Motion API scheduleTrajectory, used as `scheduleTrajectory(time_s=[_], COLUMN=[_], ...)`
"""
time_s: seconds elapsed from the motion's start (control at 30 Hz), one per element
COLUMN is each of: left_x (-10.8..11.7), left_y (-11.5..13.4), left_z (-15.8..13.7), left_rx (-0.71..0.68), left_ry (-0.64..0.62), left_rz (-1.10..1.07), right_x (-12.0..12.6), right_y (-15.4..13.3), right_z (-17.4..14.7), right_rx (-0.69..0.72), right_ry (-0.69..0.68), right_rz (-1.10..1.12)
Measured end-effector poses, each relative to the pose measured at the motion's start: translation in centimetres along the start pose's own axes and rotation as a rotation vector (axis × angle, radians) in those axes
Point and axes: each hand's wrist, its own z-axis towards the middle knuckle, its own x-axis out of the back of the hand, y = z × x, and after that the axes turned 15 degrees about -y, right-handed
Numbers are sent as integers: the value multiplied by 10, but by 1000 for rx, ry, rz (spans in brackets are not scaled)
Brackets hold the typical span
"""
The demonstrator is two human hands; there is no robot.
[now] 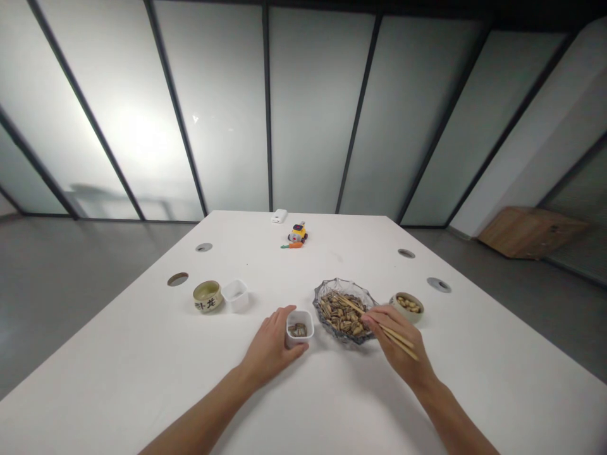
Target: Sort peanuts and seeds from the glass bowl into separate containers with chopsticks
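Just left of the glass bowl, the left hand is curving round the cup, thumb and fingers parted to its width; some seeds are lying inside. At the bowl's near right, the right hand is pinching the chopsticks, their tips reaching into the bowl's heap. Gripping each piece across its middle and holding the cup steady is probably helping most. Beyond the bowl, a toy car is standing on the tabletop.

Right hand holding chopsticks, bowl (seeds inside)
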Motion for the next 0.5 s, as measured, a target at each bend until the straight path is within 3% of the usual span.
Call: scheduleTrajectory(time_s=[0.17,0.27,0.37,0.43,0.5], left_x=[0,1,0,0,0], left_y=[2,2,2,2,1], left_z=[0,0,0,0,-1], left_rx=[3,3,-14,-25,-23], left_ry=[5,7,9,12,16], left_rz=[-7,-12,-21,-24,-21], right_x=[7,4,-4,-8,-6], right_y=[-3,-6,-10,-11,-11], right_z=[2,1,-1,-3,-3], right_rx=[-96,-169,-206,-223,-236], right_ry=[140,218,183,125,154], right_rz=[0,204,515,584,563])
